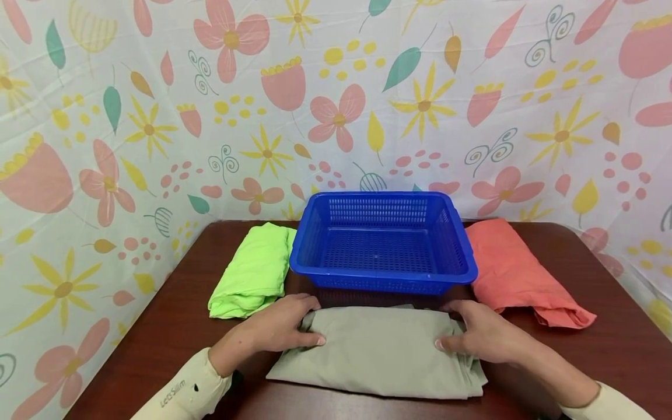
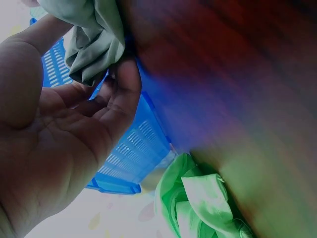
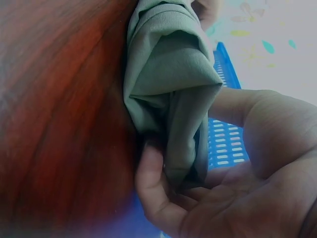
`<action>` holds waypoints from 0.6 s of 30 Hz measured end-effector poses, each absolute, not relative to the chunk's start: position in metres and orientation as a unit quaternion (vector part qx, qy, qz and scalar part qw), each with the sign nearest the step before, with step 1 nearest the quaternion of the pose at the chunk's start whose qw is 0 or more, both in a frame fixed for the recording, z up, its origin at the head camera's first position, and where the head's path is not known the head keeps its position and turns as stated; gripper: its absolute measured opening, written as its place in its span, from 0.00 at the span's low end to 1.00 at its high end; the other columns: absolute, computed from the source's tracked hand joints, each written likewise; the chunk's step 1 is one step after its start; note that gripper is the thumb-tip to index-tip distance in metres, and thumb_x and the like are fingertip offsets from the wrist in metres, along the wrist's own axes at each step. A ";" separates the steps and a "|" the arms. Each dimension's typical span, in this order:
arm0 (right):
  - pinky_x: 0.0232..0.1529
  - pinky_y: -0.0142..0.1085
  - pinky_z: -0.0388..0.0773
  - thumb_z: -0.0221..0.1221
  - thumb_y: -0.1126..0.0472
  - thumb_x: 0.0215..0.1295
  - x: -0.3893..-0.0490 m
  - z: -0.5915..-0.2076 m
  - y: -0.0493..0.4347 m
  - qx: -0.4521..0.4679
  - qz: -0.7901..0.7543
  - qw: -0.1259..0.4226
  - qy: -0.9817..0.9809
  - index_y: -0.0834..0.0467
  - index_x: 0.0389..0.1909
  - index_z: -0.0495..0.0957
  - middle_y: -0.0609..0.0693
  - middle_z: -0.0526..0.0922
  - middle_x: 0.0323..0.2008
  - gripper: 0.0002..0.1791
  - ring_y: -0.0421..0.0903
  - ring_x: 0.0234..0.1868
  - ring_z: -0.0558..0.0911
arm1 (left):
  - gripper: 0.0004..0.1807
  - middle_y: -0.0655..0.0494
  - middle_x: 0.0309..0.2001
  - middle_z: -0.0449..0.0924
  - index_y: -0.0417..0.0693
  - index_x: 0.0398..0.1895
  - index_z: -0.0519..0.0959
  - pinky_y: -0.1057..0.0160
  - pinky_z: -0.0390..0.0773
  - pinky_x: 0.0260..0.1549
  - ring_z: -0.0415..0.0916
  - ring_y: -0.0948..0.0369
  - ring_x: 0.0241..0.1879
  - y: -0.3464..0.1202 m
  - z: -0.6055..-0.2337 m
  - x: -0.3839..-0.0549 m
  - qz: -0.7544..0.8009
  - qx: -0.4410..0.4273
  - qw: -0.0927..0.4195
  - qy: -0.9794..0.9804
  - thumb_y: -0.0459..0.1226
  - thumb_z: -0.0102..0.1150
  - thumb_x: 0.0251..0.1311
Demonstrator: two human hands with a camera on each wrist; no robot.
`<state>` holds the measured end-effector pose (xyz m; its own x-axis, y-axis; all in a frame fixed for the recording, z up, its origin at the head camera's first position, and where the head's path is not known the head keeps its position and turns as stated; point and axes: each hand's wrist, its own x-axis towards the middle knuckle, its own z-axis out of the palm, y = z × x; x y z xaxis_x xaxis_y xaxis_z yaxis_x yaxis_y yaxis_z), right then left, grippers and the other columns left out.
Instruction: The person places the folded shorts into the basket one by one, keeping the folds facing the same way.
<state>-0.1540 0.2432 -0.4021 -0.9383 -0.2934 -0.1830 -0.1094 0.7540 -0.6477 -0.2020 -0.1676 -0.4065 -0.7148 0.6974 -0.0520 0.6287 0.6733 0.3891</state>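
A folded grey-green garment lies flat on the table in front of the blue basket. My left hand grips its far left corner, thumb on top and fingers tucked beneath the far edge. At the far right corner my right hand holds it the same way. In the left wrist view the curled fingers reach under the cloth. The right wrist view shows the layered folds of the garment at its side, with fingertips under them.
The blue plastic basket stands at the back centre, nothing inside it. A folded lime-green cloth lies left of it, a folded coral cloth right. Behind the brown table hangs a flower-patterned sheet.
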 end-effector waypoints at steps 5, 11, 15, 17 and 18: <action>0.46 0.44 0.81 0.79 0.52 0.56 -0.154 -0.404 0.244 -0.123 -0.365 0.151 0.910 0.66 0.56 0.81 0.48 0.87 0.43 0.32 0.46 0.43 0.82 | 0.20 0.67 0.40 0.80 0.52 0.49 0.80 0.65 0.78 0.42 0.76 0.68 0.41 -0.165 -0.407 -0.202 0.191 0.368 0.103 0.904 0.53 0.74 0.65; 0.44 0.37 0.80 0.76 0.55 0.60 -0.152 -0.408 0.243 -0.148 -0.397 0.170 0.890 0.66 0.57 0.80 0.49 0.86 0.42 0.29 0.48 0.43 0.82 | 0.20 0.68 0.37 0.79 0.52 0.49 0.80 0.67 0.77 0.38 0.76 0.70 0.36 -0.166 -0.406 -0.201 0.196 0.370 0.105 0.902 0.52 0.74 0.65; 0.44 0.35 0.79 0.76 0.56 0.61 -0.152 -0.409 0.243 -0.157 -0.405 0.172 0.884 0.65 0.56 0.79 0.49 0.85 0.41 0.27 0.49 0.44 0.82 | 0.20 0.69 0.35 0.79 0.52 0.48 0.79 0.67 0.76 0.37 0.76 0.70 0.35 -0.166 -0.405 -0.200 0.195 0.371 0.101 0.902 0.52 0.74 0.64; 0.43 0.35 0.78 0.75 0.57 0.61 -0.153 -0.409 0.242 -0.161 -0.411 0.173 0.881 0.64 0.55 0.79 0.49 0.85 0.41 0.26 0.49 0.43 0.81 | 0.19 0.69 0.35 0.79 0.53 0.48 0.79 0.67 0.76 0.37 0.76 0.70 0.35 -0.165 -0.406 -0.200 0.196 0.372 0.099 0.902 0.52 0.75 0.64; 0.43 0.34 0.78 0.75 0.57 0.62 -0.152 -0.409 0.242 -0.163 -0.413 0.174 0.879 0.63 0.54 0.79 0.49 0.84 0.41 0.25 0.48 0.43 0.81 | 0.19 0.69 0.35 0.78 0.53 0.47 0.79 0.67 0.76 0.37 0.76 0.70 0.35 -0.165 -0.406 -0.200 0.198 0.371 0.099 0.902 0.52 0.75 0.64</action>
